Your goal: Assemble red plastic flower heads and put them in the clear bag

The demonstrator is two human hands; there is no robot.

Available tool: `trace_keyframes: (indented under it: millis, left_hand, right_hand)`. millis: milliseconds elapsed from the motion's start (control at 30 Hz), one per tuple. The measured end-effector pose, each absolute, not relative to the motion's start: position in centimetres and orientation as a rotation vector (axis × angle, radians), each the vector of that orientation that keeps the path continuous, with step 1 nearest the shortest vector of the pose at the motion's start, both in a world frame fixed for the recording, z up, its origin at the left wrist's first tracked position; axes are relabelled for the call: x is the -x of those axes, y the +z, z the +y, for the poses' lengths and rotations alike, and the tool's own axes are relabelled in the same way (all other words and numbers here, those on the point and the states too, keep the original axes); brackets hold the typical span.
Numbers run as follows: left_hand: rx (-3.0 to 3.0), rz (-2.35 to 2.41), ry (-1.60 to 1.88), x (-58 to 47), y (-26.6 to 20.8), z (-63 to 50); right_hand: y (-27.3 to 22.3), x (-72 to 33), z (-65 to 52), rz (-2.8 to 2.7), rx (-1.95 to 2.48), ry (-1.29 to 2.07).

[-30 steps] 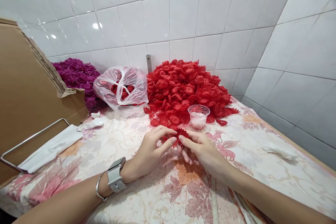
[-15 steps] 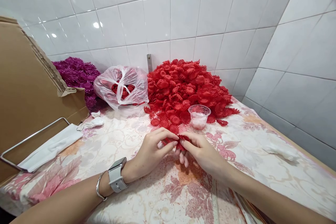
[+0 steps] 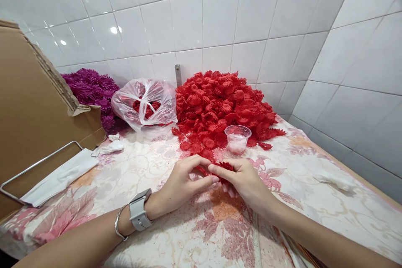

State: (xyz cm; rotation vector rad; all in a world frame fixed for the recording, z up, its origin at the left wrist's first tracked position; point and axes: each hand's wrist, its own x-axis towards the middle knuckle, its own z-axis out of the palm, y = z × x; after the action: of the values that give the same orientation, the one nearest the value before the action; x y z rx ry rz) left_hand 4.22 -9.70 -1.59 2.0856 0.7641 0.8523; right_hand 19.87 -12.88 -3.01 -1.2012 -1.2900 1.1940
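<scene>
My right hand [image 3: 246, 180] is closed around a red artificial flower [image 3: 226, 166] with jagged petals, its thumb lying across the front. My left hand [image 3: 184, 178] curves in from the other side, wearing a grey watch and a silver bangle. Its thumb and index finger are apart, tips close to the right thumb, with a bit of red showing between them. Just beyond both hands rises a large pile of red scalloped petal pieces [image 3: 220, 109]. A clear plastic cup [image 3: 238, 139] with whitish contents stands at the pile's front edge.
A tied clear plastic bag [image 3: 125, 106] with red pieces inside sits left of the pile. Purple petal pieces [image 3: 94, 88] lie behind a cardboard box [image 3: 34, 104]. White crumpled tissue [image 3: 109, 147] rests on the floral tablecloth [image 3: 132, 171]. Tiled walls [image 3: 220, 16] close off the back and right.
My left thumb and index finger have parted from their pinch at the flower. The right hand has turned slightly, its thumb now across the flower, which shows more of its petals.
</scene>
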Motion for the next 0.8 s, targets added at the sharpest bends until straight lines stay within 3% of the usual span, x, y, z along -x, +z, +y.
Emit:
trace_keyframes:
  millis: [367,800]
  left_hand:
    - [-1.032,0.598,0.91,-4.8,-2.1,-8.5]
    - [-0.961,0.563,0.868,-4.9,-2.0,-8.8]
  right_hand:
    - [-2.5,-19.5,-12.6,-1.231,0.944,1.269]
    - [-2.7,-18.9,-12.8,-1.057,0.852,1.384]
